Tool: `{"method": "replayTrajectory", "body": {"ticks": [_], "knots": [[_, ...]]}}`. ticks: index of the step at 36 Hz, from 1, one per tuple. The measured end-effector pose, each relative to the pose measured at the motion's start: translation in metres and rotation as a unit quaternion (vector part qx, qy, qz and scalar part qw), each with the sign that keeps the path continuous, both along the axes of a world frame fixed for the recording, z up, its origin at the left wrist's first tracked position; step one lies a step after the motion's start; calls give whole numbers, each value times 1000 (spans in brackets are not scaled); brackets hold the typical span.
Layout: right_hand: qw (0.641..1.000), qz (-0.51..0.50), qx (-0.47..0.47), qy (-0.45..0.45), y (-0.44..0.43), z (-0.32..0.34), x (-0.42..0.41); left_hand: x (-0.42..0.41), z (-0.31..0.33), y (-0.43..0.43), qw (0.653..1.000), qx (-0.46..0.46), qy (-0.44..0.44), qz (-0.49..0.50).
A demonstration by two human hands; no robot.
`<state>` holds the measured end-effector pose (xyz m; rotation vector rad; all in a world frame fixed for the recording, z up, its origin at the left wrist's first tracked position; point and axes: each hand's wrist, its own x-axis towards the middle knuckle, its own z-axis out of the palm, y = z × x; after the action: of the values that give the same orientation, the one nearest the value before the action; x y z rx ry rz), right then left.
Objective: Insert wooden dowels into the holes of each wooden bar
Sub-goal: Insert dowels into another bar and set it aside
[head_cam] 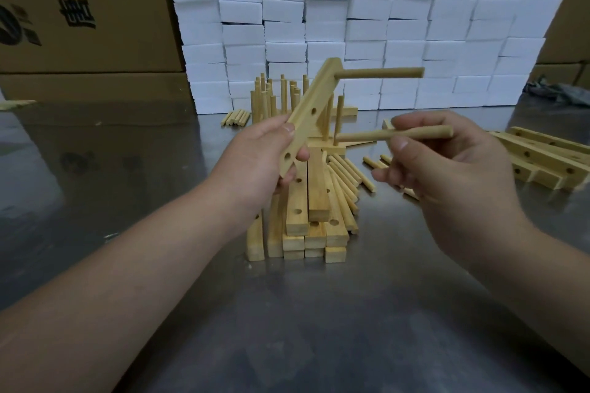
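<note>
A wall of white foam blocks (367, 25) and brown boxes (79, 9) closes off the back of the steel bench (303, 329). In the middle of it lies a stack of drilled bars (314, 201), with loose dowels (346, 177) fanned against its right side. Above that stack the left hand (255, 163) grips the lower end of one bar (306, 115), tilted so its top leans away to the right. One seated dowel (380, 73) sticks out sideways from the top hole. The right hand (453, 169) pinches a second dowel (364, 136) between thumb and fingers, its tip aimed left and close to the bar but in no hole yet. An empty hole (313, 111) sits slightly above that tip, so I'd say the likeliest slip is a skewed entry: the dowel catches the rim, jams at an angle, or skids off the face. Held only low down, the bar could also twist under the push. Either hand dipping might knock the stack below.
</note>
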<state>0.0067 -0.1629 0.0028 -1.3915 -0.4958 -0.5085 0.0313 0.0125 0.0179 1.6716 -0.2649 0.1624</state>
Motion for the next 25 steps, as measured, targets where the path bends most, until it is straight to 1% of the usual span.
{"method": "replayTrajectory", "body": {"ticks": [3,6,10,13,16,19,22,25], "knots": [[1000,0,-18,4,1,-2,-1,-2,0,-2,1000,16,-7,-2],[995,-35,-87,-22,3,-2,-3,-2,-1,-2,999,35,-15,-1],[975,-111,-187,-35,0,0,0,-4,-1,-3,998,59,-29,-3],[970,-103,-221,-10,-1,0,0,-5,-1,-4,997,70,-44,-14],[947,-134,-292,-18,-1,-2,2,-6,-2,-4,995,77,-53,-29],[942,-115,-314,-12,-3,-1,3,-6,-4,-3,994,87,-58,-39],[944,-76,-321,33,-6,-2,5,-5,-6,-4,991,102,-71,-49],[926,-91,-364,42,-3,-6,6,-6,-7,-4,988,119,-86,-55]]}}
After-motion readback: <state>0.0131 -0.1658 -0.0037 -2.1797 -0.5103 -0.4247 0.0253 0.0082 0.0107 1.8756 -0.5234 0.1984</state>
